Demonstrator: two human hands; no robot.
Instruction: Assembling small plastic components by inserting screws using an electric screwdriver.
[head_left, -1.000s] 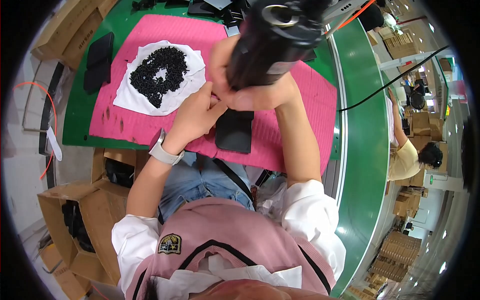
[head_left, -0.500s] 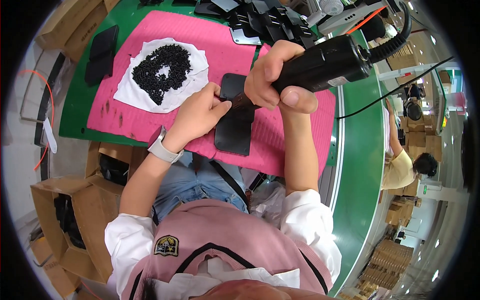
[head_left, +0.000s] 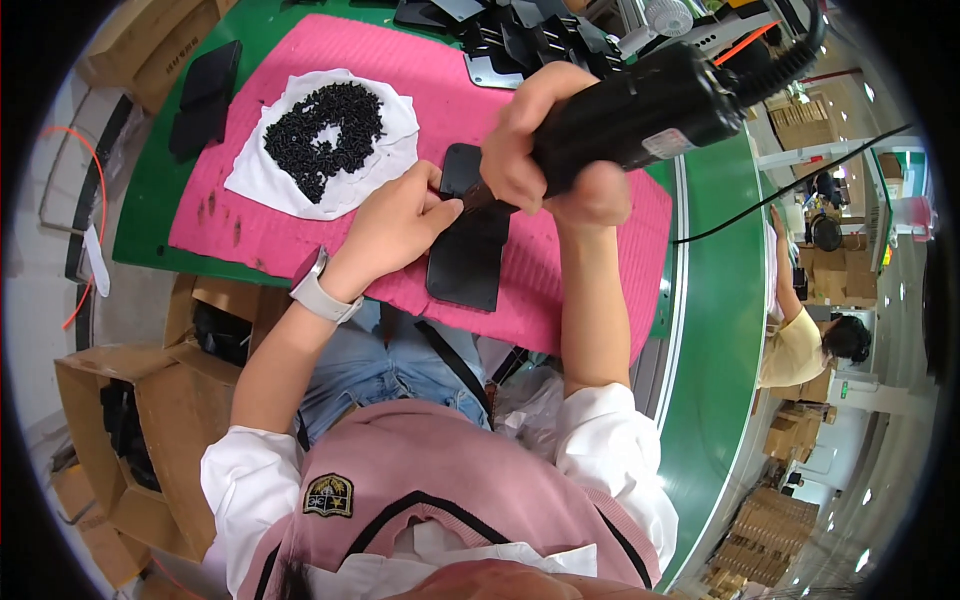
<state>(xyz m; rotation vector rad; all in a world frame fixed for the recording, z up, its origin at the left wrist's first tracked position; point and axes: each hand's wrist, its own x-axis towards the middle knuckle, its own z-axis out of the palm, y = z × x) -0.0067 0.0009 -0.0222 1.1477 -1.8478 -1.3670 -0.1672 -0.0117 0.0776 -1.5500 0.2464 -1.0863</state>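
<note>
My right hand (head_left: pixel 550 150) is wrapped around a black electric screwdriver (head_left: pixel 640 120), tilted with its tip down to the left. That tip meets a black flat part (head_left: pixel 465 262) lying lengthwise on a pink foam mat (head_left: pixel 545 280). At the part's left edge, my left hand (head_left: pixel 405 220) pinches with thumb and forefinger close to the screwdriver tip. Whether a screw sits between those fingers is hidden. Farther left, a heap of small black screws (head_left: pixel 345 125) rests on a white cloth (head_left: pixel 390 165).
More black flat parts are piled (head_left: pixel 540 45) at the table's far side. Two dark pieces (head_left: pixel 205 95) lie on the green table (head_left: pixel 150 215) at left. Open cardboard boxes (head_left: pixel 130 450) stand below left. A black cord (head_left: pixel 790 185) crosses at right, and another person (head_left: pixel 795 345) sits beyond.
The screwdriver and my right hand have shifted slightly up and are blurred now. My left hand keeps its pinch at the black flat part.
</note>
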